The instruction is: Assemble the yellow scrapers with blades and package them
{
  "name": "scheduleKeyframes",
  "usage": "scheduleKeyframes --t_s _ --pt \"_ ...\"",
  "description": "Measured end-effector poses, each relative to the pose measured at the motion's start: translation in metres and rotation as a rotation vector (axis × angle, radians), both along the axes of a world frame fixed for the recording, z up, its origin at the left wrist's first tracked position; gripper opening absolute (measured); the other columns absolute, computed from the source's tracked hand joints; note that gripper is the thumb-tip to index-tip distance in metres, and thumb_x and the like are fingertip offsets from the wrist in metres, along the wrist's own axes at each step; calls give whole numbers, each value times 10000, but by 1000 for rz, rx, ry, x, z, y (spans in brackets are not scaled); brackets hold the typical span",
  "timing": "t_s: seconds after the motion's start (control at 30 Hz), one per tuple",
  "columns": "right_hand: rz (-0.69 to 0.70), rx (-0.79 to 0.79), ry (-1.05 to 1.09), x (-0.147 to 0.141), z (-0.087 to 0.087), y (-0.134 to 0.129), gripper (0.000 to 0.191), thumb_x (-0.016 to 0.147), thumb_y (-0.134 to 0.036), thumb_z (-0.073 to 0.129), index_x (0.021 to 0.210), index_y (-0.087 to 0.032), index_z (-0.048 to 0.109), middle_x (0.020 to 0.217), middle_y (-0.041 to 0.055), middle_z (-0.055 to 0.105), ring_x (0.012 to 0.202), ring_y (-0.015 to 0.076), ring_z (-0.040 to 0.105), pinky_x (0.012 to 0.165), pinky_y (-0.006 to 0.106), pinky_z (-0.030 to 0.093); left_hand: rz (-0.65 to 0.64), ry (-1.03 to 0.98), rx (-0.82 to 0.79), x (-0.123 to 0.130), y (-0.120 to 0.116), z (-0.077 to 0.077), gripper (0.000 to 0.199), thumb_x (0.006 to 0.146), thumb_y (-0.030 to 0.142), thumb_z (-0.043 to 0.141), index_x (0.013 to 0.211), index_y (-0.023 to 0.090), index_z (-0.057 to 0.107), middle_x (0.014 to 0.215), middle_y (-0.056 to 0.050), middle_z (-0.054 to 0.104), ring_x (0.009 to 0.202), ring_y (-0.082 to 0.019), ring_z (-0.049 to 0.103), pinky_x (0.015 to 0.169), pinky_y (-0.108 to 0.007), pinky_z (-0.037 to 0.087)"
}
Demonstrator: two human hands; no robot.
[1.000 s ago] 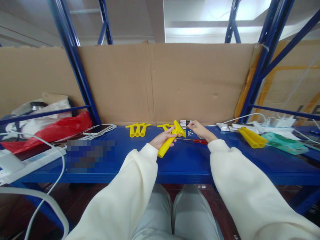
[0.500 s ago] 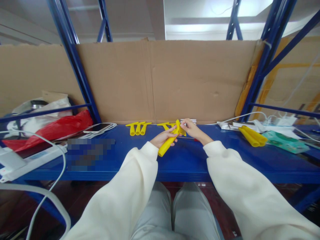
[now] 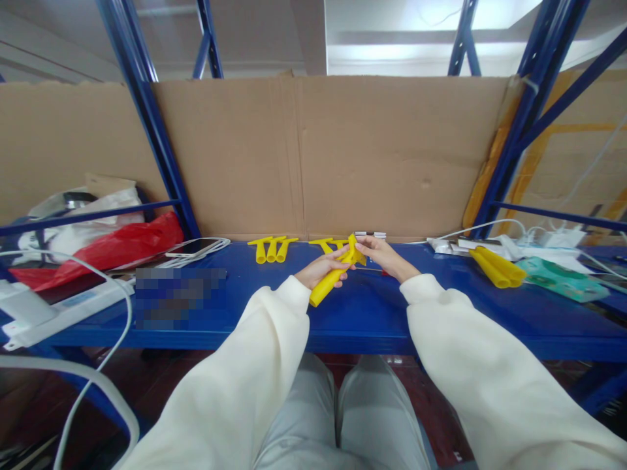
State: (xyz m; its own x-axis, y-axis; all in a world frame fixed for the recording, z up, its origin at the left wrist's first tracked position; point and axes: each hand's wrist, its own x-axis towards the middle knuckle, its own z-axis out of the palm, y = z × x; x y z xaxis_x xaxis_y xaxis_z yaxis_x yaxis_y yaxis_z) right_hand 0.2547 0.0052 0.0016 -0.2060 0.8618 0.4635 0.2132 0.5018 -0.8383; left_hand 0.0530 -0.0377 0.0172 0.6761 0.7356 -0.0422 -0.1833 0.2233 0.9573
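My left hand is wrapped around the thick round handle of a yellow T-shaped plastic tool, which tilts with its handle end toward me. At the tool's crosswise head, the fingers of my right hand are closed on its right side. Any small part between those fingers is hidden. Behind the hands, more yellow T-shaped tools lie partly covered. Under my right hand a thin rod with a red end rests on the blue table.
Several yellow T-shaped tools lie at the back, left of centre. Yellow tube-like pieces sit at the right beside a green packet. A phone, a red bag and a white power strip are at the left. Cardboard stands behind.
My right hand has shifted slightly, its fingers now lying lower and flatter against the tool's head. The left hand keeps its hold on the handle. The view has moved a little.
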Motion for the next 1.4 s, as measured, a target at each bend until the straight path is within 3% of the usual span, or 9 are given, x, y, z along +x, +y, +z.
scheduleKeyframes --t_s 0.13,0.53,0.67,0.8,0.93,1.0,1.07,1.17,1.4 --pt "83 -29 18 0 5 -7 439 681 -573 748 916 -213 659 956 42 720 890 196 656 808 331 525 -54 -50 0 0 4 -3 898 815 37 613 1565 306 198 826 -20 629 490 -86 549 404 -173 406" --pt "112 -45 81 -2 7 -9 445 618 -567 798 809 -216 602 813 4 683 746 150 630 706 285 514 -98 -70 4 0 6 -7 901 803 48 644 1556 304 220 830 -16 629 491 -82 551 407 -170 402" --pt "96 -53 55 -1 6 -7 455 627 -584 787 823 -216 605 830 14 692 776 165 646 707 292 526 -94 -72 -1 0 5 -7 910 801 42 638 1557 306 206 822 -12 626 485 -85 549 400 -171 398" --pt "4 -14 32 0 5 0 451 695 -581 742 948 -223 634 1014 52 713 932 186 658 845 332 533 -64 -94 -2 0 4 -4 887 812 37 621 1554 306 216 817 -12 625 476 -83 542 394 -168 388" --pt "-248 110 30 17 9 5 420 821 -543 632 1103 -231 618 1181 90 677 1075 193 627 954 370 494 -14 -139 -4 -2 5 -2 870 820 33 607 1548 331 236 820 -13 631 473 -77 536 391 -156 373" --pt "-342 181 -101 33 10 2 424 806 -533 651 1078 -208 642 1148 107 686 1055 222 630 941 403 498 10 -158 -7 -3 6 -1 860 820 29 602 1543 337 253 811 -11 629 475 -76 535 393 -154 372" --pt "-351 167 -338 52 10 -6 397 743 -539 705 922 -185 686 991 102 721 960 250 649 898 424 510 44 -175 -13 -3 7 -1 856 823 29 600 1544 338 256 799 -7 623 472 -73 528 399 -153 375" --pt "-149 -24 -654 76 5 -21 355 687 -532 745 802 -198 709 866 75 736 818 236 667 763 353 531 137 -196 -22 -2 8 -2 859 835 22 579 1551 344 230 778 3 610 457 -69 511 399 -153 369" --pt "-186 -24 -793 89 -10 -29 264 636 -450 781 699 -212 688 695 40 702 656 217 639 629 325 495 335 -162 -32 3 3 0 813 855 -10 516 1543 341 262 746 14 585 431 -67 487 382 -156 354"
